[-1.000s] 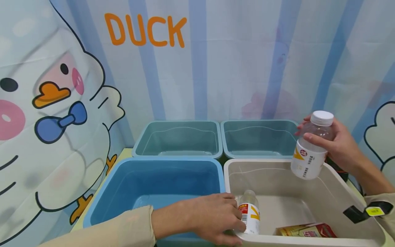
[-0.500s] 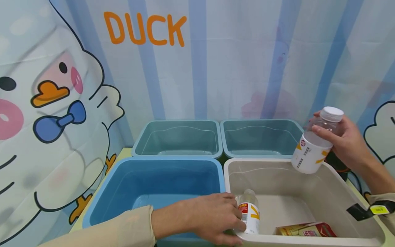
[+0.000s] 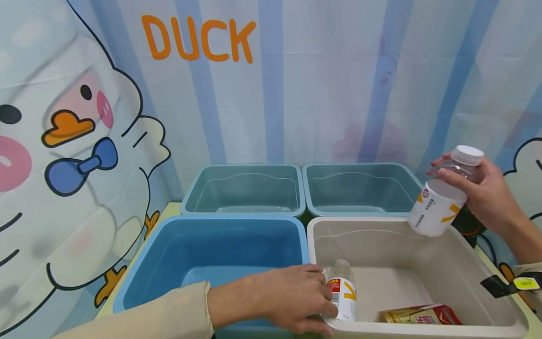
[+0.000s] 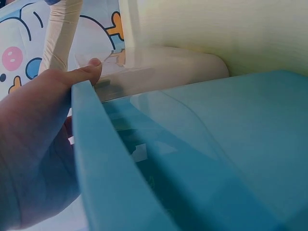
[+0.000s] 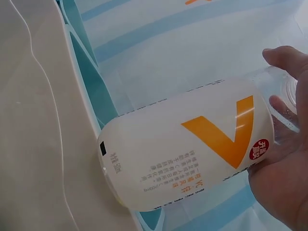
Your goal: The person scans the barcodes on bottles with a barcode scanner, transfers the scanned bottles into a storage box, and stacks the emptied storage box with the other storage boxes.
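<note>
My right hand (image 3: 493, 195) grips a wide clear plastic bottle (image 3: 438, 207) with a white cap and a white and orange label, near its neck. Tilted, the bottle overlaps the back right rim of the beige bin (image 3: 427, 327). The right wrist view shows its label (image 5: 192, 149) with an orange V. My left hand (image 3: 296, 296) holds the bin's front left corner, fingers curled over the rim, thumb stretched along the front. Close beside those fingers, inside the bin, is a smaller clear bottle (image 3: 345, 301) with a white, red and orange label.
A yellow and red packet (image 3: 423, 315) lies at the front of the beige bin. Left of that bin is a blue bin (image 3: 237, 218); two teal bins (image 3: 250, 168) (image 3: 360, 166) stand behind. A duck-print curtain (image 3: 313, 94) hangs at the back.
My right hand has moved right with the wide bottle, which has turned and leans more. The left hand, smaller bottle and packet stay where they were.
</note>
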{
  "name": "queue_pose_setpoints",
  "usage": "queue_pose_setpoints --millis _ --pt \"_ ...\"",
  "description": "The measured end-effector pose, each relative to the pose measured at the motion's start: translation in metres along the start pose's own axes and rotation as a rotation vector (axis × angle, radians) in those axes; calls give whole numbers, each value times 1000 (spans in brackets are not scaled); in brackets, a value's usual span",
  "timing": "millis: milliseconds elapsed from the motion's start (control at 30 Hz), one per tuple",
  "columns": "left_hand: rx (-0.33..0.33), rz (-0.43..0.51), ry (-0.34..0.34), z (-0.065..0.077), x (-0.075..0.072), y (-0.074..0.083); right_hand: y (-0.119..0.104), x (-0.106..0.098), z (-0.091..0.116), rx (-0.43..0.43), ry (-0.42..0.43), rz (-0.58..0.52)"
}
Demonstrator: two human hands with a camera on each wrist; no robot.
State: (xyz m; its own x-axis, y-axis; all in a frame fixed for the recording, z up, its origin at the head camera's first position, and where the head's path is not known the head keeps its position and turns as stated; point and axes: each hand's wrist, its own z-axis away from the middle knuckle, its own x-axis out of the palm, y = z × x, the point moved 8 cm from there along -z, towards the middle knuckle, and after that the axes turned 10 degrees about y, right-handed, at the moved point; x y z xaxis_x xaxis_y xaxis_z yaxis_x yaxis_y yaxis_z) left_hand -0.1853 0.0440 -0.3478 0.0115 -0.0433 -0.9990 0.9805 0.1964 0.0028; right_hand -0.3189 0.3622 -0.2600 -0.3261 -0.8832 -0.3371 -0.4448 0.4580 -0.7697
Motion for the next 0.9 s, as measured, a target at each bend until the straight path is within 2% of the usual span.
queue_pose_setpoints --millis 133,333,900 --pt "5 -3 -3 0 0 1 6 -7 -1 8 22 66" --pt "7 -3 -3 0 -1 1 14 -20 -3 28 74 98" --pt "-10 33 1 0 -2 -1 30 -51 -8 44 184 93"
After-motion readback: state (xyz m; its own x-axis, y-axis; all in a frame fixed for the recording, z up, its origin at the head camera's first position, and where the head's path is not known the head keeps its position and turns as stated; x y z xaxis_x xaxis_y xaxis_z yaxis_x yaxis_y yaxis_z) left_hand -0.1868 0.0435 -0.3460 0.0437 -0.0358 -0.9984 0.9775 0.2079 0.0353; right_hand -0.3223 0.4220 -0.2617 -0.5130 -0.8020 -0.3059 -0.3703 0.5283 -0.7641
